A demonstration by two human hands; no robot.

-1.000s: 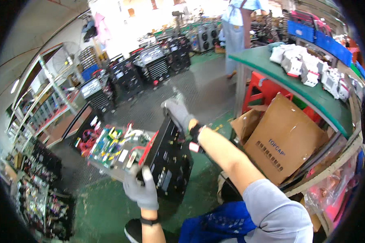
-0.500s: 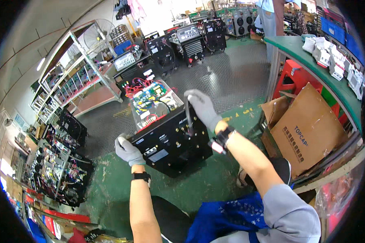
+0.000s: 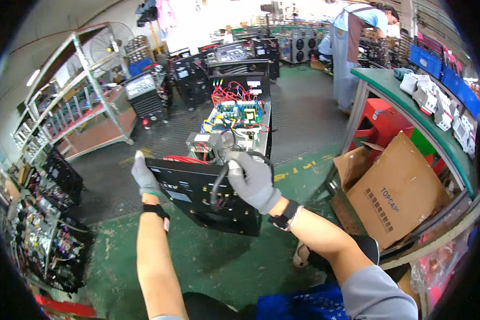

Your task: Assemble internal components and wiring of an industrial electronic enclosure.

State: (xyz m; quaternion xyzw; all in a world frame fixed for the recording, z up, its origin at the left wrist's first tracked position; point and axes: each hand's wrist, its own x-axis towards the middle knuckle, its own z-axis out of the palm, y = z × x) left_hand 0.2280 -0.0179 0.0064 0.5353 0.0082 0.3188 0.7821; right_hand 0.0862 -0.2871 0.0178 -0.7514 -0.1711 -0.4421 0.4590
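Gripping the open black machine chassis with gloved left hand on its edge and right hand clenching its black cable.

The person wears grey knit gloves on the left hand and right hand, a dark band on each wrist, a grey short sleeve and blue trousers.

A green-painted floor carried the open black machine chassis. To its right, a cardboard box rested on the floor beside a red stool. More black machines stood farther back on grey flooring.
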